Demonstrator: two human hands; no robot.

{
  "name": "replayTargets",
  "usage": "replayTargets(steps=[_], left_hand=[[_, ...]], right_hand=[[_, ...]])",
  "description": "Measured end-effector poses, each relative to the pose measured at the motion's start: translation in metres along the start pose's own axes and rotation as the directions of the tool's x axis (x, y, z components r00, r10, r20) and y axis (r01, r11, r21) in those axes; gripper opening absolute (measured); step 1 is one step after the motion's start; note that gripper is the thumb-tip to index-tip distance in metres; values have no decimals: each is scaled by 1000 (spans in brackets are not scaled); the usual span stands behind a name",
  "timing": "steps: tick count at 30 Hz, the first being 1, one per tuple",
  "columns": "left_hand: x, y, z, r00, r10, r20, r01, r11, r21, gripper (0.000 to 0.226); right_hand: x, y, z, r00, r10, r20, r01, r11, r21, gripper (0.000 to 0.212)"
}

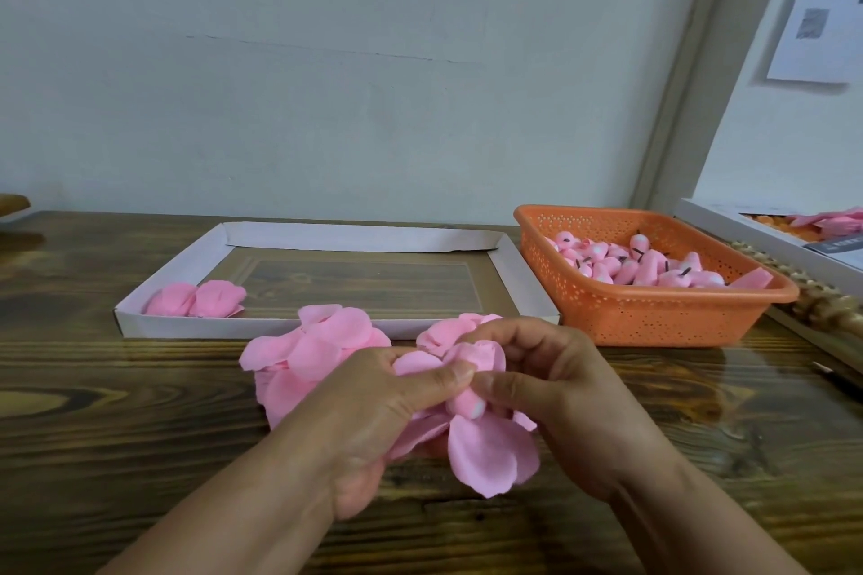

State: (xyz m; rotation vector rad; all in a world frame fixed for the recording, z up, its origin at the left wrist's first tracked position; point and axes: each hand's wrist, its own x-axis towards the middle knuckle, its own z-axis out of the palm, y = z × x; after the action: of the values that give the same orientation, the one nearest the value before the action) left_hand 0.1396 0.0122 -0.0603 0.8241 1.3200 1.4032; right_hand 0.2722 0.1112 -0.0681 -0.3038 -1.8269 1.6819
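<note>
Head view. Found nearest the lens: left hand (373,402) and right hand (551,392), set close together above the table (140,434). Noted the left thumb and forefinger pinched on the flower (485,448), with the other fingers curled beneath it. Noted the right fingers curled round the flower's upper petals, with the thumb laid beside the white-tipped bud (467,406) at its centre. Held nothing else in either hand. Located the flower between both hands, apparently clear of the table, with one large petal hanging loose below.

Located the pile (317,341) of loose petals just behind the left hand, touching it or nearly so. Located the tray (327,236) beyond, with two finished flowers (196,299) in its near left corner. Located the basket (654,317) of spare buds (644,271) just right of the tray.

Judged the hazards as follows:
- Risked dropping the hanging petal on easing the pinch during a regrip.
- Risked creasing or tearing thin petals under an over-tight thumb.
- Risked an uneven wrap through petal slippage round the bud before fixing.
- Risked scattering the pile through a careless sweep of the left wrist.

Could not tell the fastening method; hidden by fingers.
</note>
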Motion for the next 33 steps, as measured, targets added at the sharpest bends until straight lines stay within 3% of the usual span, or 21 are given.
replayTargets(steps=[7,11,13,15,22,25,29,33], left_hand=[[0,0,-1,999,-40,13,40,999,-19,24],[2,-3,-3,999,-52,-8,49,982,-185,35],[1,-5,-1,996,-66,-55,51,970,-236,24],[2,-7,2,990,-70,-121,46,981,-189,15],[7,-10,1,955,-85,-283,65,995,-79,15],[5,-7,-1,938,-87,-335,100,995,19,8],[2,0,-1,961,-74,-268,111,986,128,12],[-2,5,2,986,-13,-163,51,971,232,25]], right_hand=[[1,-4,2,999,-17,42,12,993,117,22],[0,-6,0,996,-11,-85,15,998,54,20],[-1,-5,1,990,10,-141,-7,1000,22,21],[-2,-5,3,987,9,-158,-10,1000,-4,22],[-9,-4,11,993,-51,-104,41,995,-89,24],[-10,-3,13,991,-80,-105,57,977,-205,24],[-5,-12,13,993,-112,-28,86,881,-465,24],[2,-26,11,999,-8,50,34,831,-556,22]])
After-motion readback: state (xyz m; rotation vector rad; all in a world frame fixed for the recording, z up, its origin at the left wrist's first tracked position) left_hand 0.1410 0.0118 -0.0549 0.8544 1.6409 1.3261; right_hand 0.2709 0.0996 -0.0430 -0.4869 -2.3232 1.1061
